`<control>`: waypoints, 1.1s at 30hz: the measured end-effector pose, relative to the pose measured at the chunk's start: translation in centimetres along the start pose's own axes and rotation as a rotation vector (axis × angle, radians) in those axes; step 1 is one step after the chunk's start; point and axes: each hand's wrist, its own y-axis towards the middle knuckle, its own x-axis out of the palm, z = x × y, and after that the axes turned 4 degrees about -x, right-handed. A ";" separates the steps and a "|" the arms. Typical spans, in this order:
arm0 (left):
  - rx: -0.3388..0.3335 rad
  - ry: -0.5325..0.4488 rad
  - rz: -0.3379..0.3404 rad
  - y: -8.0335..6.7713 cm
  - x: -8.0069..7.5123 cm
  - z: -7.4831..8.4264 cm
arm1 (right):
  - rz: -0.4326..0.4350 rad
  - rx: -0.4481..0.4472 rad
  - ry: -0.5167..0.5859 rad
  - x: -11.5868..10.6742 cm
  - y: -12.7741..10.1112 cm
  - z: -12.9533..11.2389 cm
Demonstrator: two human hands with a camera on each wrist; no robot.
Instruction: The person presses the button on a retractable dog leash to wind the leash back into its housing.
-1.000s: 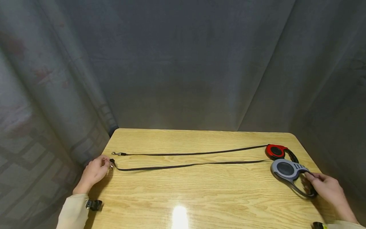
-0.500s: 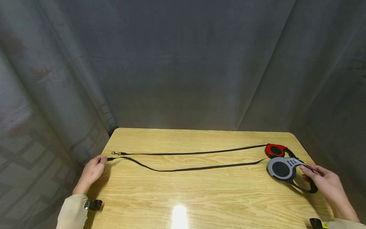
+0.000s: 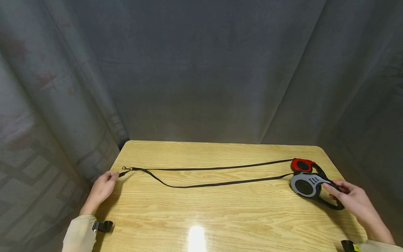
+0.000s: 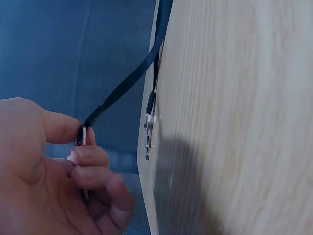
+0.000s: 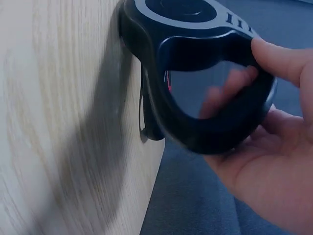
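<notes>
Two retractable dog leashes lie stretched across the table. My right hand (image 3: 352,197) grips the black loop handle of the grey leash (image 3: 303,187), thumb on top and fingers through the loop, as the right wrist view shows. At the left edge, my left hand (image 3: 102,187) pinches the clip end of that leash's strap between thumb and fingers; part of the metal clip (image 4: 84,137) shows there. Its black strap (image 3: 214,184) sags forward in a curve. Behind it the red leash (image 3: 303,165) lies with its strap (image 3: 220,168) nearly straight, ending in a metal clip (image 4: 148,129) on the table.
The wooden table (image 3: 220,217) has rounded far corners, and a bright glare sits near its front. Grey curtains (image 3: 195,70) hang close behind it and on both sides. The grey casing partly covers the red leash's handle.
My right hand has shifted the grey leash leftward and slightly back, against the red one. My left hand has drawn the clip into its fingers, and the strap's left end now runs close to the red leash's strap.
</notes>
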 end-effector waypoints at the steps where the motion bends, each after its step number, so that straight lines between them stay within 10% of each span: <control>1: -0.002 0.001 0.003 0.0 0.1 0.1 | -0.034 0.001 -0.003 0.0 -0.1 -0.1; 8: -0.016 -0.009 -0.006 -0.3 0.5 0.2 | -0.125 0.034 -0.002 -0.2 -0.2 -0.4; 33: -0.042 -0.034 0.036 -1.7 0.0 0.1 | 0.097 0.159 0.045 0.9 0.3 -1.6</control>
